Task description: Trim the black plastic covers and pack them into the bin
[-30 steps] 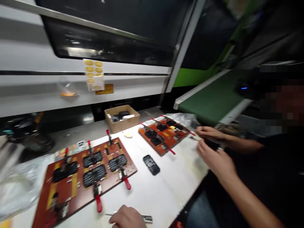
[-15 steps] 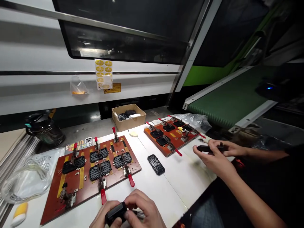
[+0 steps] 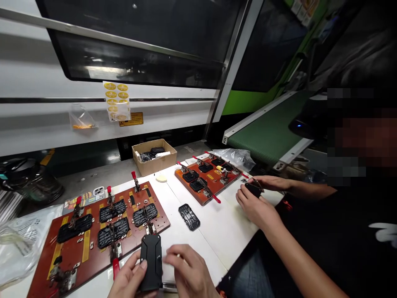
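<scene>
My left hand (image 3: 127,276) holds a black ribbed case (image 3: 151,261) upright at the bottom of the view, with its thumb across the case's lower left side. My right hand (image 3: 189,271) sits just to the right of the case, its fingers loosely curled and nothing visible in them. A metal tool (image 3: 169,285) lies mostly hidden under my hands. Just above them is a brown fixture board (image 3: 93,257) with red-handled toggle clamps pressing several black ribbed parts. A loose black ribbed frame (image 3: 189,217) lies on the table to the right.
A second, orange fixture board (image 3: 198,191) with clamped parts stands farther along the white table (image 3: 211,244). A co-worker's hands (image 3: 254,200) hold a small black piece at the right. A cardboard box (image 3: 153,157), plastic bag (image 3: 18,244) and green conveyor belt (image 3: 263,134) surround the table.
My left hand has raised the black case upright, and my right hand has come away from it to the right. The view has swung slightly, shifting the table left.
</scene>
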Available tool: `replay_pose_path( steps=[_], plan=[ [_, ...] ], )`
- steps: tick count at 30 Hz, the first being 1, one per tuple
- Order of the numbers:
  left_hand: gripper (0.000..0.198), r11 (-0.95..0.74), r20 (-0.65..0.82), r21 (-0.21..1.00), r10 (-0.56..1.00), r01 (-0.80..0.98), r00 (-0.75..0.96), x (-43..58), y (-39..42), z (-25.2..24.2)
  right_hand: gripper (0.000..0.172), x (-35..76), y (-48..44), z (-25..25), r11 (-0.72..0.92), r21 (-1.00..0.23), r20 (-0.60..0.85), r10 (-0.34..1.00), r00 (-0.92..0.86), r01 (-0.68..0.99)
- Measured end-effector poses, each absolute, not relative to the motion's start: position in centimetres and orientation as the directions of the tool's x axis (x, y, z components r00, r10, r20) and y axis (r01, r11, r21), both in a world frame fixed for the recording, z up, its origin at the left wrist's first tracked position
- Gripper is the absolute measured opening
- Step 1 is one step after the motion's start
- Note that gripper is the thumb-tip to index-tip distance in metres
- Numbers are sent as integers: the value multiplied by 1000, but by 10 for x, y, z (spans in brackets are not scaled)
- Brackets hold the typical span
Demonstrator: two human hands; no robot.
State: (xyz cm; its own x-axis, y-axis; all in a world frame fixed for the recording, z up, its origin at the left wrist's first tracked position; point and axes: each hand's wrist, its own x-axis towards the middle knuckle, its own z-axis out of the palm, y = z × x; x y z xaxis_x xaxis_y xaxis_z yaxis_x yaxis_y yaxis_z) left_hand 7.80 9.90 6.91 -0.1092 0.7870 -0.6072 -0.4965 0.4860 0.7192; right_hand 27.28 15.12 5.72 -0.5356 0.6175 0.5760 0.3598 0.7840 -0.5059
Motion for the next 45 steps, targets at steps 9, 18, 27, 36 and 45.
replay_pose_path(
  steps=[9, 18, 27, 36, 45],
  plan=[
    [70, 436, -594, 718, 791, -543, -150, 103, 131, 49, 64, 261, 164, 66, 597, -578, 322, 794, -516, 557],
    [62, 378, -593, 663, 792, -647, -145, 114, 139, 63, 68, 260, 166, 71, 622, -562, 438, 783, -441, 546],
    [49, 390, -580, 641, 811, -661, -84, 118, 141, 71, 52, 267, 176, 144, 586, -688, 616, 784, -84, 428],
    [56, 399, -536, 669, 844, -628, -34, 114, 143, 73, 46, 259, 199, 70, 28, -990, -17, 950, -311, 138],
    [75, 414, -473, 653, 877, -634, 85, 111, 149, 69, 40, 266, 199, 69, -29, -987, 37, 916, -400, -159]
  ],
)
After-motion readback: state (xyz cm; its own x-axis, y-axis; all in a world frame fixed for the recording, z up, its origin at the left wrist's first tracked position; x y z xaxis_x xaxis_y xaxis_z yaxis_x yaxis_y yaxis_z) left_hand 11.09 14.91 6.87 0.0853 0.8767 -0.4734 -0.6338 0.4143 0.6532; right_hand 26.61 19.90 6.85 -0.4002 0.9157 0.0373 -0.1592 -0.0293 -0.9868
